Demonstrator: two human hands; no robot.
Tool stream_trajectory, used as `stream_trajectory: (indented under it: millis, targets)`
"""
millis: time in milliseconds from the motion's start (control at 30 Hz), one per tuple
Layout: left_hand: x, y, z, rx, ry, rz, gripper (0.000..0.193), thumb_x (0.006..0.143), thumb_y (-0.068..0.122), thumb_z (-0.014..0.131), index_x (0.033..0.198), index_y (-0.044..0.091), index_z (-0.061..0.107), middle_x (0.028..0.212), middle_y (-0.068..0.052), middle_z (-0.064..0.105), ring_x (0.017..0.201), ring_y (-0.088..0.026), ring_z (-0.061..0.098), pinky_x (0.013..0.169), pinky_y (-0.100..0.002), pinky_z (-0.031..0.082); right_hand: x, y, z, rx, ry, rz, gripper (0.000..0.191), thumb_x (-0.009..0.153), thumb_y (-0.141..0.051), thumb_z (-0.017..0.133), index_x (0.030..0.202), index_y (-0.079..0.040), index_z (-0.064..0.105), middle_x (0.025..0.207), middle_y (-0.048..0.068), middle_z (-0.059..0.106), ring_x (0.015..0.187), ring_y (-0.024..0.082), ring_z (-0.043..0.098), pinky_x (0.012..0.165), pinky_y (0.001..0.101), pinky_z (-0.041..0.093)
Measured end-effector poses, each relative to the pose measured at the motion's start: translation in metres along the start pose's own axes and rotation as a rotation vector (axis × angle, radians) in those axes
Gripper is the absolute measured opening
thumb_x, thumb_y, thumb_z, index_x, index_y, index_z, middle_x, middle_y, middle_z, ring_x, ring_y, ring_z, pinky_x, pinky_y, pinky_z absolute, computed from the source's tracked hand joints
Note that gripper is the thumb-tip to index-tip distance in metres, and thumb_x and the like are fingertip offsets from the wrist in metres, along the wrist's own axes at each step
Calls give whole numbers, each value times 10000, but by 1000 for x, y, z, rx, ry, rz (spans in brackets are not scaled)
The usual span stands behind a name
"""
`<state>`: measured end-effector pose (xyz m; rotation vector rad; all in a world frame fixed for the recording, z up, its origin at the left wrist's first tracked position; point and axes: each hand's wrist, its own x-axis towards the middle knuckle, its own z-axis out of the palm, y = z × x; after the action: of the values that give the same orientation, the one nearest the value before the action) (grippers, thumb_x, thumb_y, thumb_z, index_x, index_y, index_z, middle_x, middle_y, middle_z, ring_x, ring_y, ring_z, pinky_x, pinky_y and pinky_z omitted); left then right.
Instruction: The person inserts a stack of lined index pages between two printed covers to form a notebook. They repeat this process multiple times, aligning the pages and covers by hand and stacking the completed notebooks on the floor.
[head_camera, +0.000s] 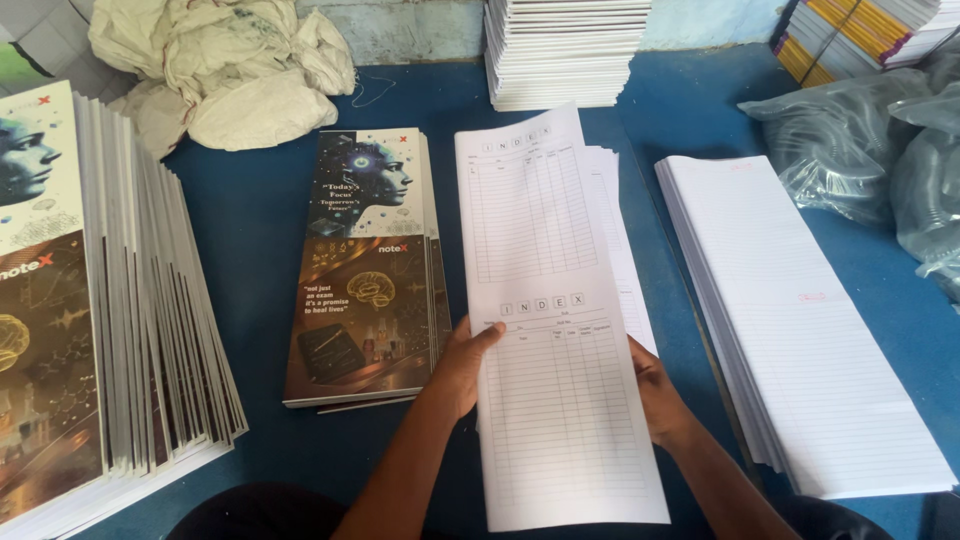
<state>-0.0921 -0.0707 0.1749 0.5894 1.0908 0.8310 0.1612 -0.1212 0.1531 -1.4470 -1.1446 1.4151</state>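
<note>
blue surface (255, 215) seen from above, carrying several paper stacks. at centre, a long printed table sheet (555, 330) is held up over a loose pile of like sheets (618, 235); this sheet serves as the landmark. left hand (462, 368) grips the sheet's left edge at about mid-length, thumb lying on the printed face, the other fingers hidden beneath the paper, so the hand pinches the sheet. right hand (660, 395) holds the opposite edge slightly lower, fingers curled under the paper and thumb near its margin, also pinching it; the fingertips themselves are out of sight.

just left of the sheet, beside the left hand, lies a short stack of dark illustrated covers (365, 265), showing a profile head above and a glowing brain motif below. farther left, at the frame edge, a much taller fanned stack of the same covers (120, 330) leans outward. right of the sheet, well apart from the right hand, rests a thick stack of ruled white pages (800, 320). beyond the sheet's far end stands a squared pile of white paper (565, 50). to the far left of that pile sits a crumpled pale sack (235, 65); to the far right, clear plastic bags (870, 160) and a stack of yellow-edged books (850, 30).
</note>
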Motion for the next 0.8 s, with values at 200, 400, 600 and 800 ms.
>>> stream_trajectory:
  millis: [200,400,600,800]
  targets:
    - [16,-7,-8,11,11,79,538,922,235,623,1429,109,493,1403,-208,610,1360,-342,554,1104,-528,469,10,6,3,-100,5,-33,585,909,-217,640,1476,-185,500,1248,118,733,1069,217,734,843,384,660]
    - [32,-24,-20,-36,75,-32,494,941,181,599,1418,78,523,1377,-218,629,1313,-358,594,1075,-543,492,10,7,6,-171,-45,-14,611,922,-227,622,1510,-198,455,1334,99,682,1192,219,678,966,396,610]
    - [37,-29,-25,-121,66,-95,496,960,164,569,1441,79,485,1380,-248,612,1306,-382,602,1064,-539,522,14,-12,8,-429,-2,252,627,972,-437,479,1557,-243,362,1426,92,600,1246,247,655,1037,387,569]
    - [35,-26,-25,-149,55,-113,537,958,178,588,1467,80,450,1400,-257,595,1322,-372,586,1080,-535,504,9,-19,8,-277,32,353,816,967,-669,255,1539,-119,445,1457,221,564,1333,355,585,1051,473,537]
